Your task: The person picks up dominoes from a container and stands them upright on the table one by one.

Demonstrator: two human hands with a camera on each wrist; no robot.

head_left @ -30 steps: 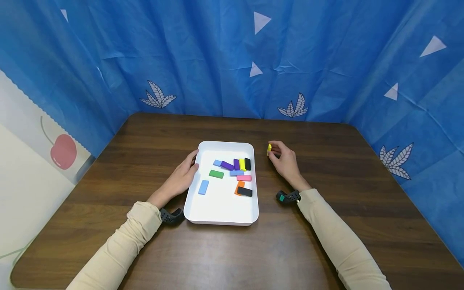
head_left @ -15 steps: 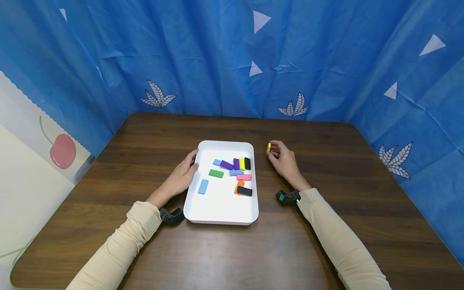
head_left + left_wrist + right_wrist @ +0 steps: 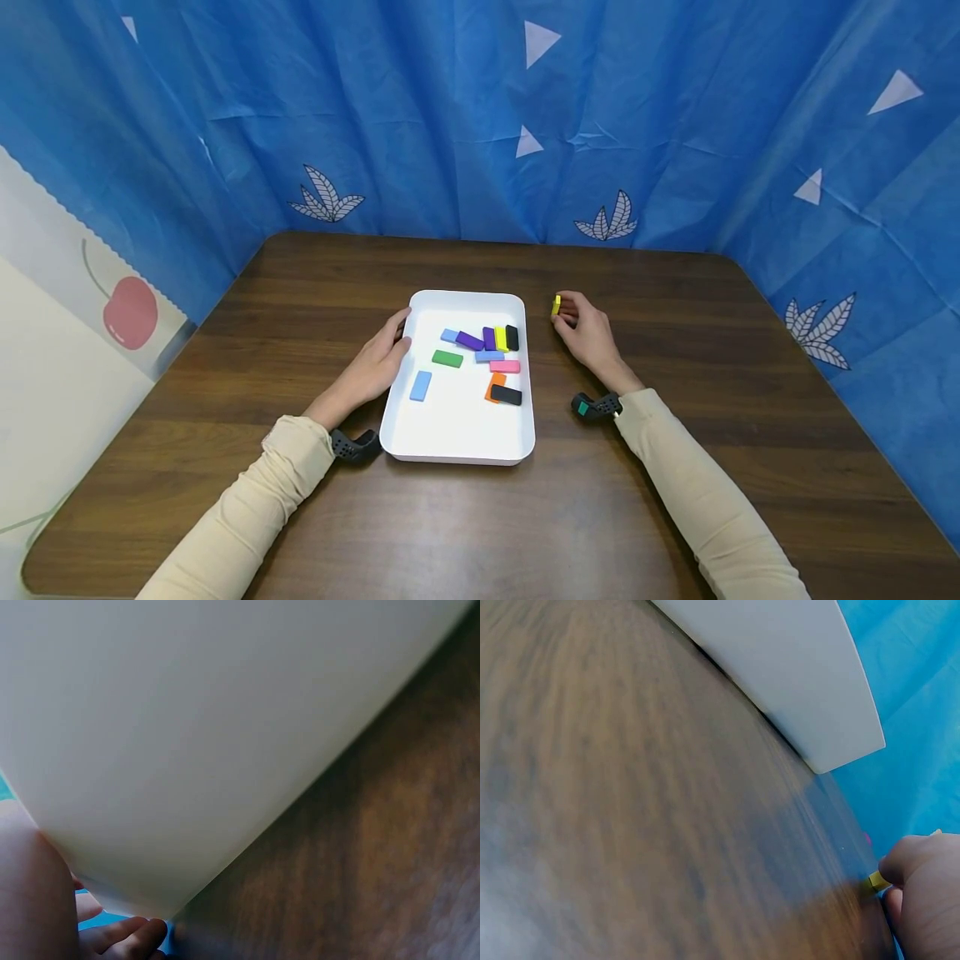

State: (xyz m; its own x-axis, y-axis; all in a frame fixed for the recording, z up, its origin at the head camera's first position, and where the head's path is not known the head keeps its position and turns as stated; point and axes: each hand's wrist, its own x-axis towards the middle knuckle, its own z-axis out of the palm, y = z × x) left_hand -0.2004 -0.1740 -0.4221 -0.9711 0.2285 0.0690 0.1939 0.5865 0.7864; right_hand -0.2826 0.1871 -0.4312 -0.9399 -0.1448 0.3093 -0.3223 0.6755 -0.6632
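A shallow white tray [image 3: 457, 433] sits on the table with several coloured, domino-like blocks inside. My left hand [image 3: 372, 367] grips its left side, thumb and fingers at the rim. Up close in the left wrist view, curled fingers [image 3: 139, 937] show by the far end of the tray wall [image 3: 180, 750]. To the tray's right, my right hand [image 3: 588, 329] pinches a yellow block [image 3: 557, 305] on edge between thumb and fingers. The right wrist view shows only a corner of that block, low over the wood, with the hand covering the rest.
Within the tray, a green block [image 3: 447, 359] lies left of centre and a light blue one [image 3: 421, 386] lower left. Purple, yellow, black and pink blocks cluster at the right. A black block [image 3: 506, 395] overlaps an orange one. Blue curtain [image 3: 465, 125] hangs behind the table [image 3: 465, 533].
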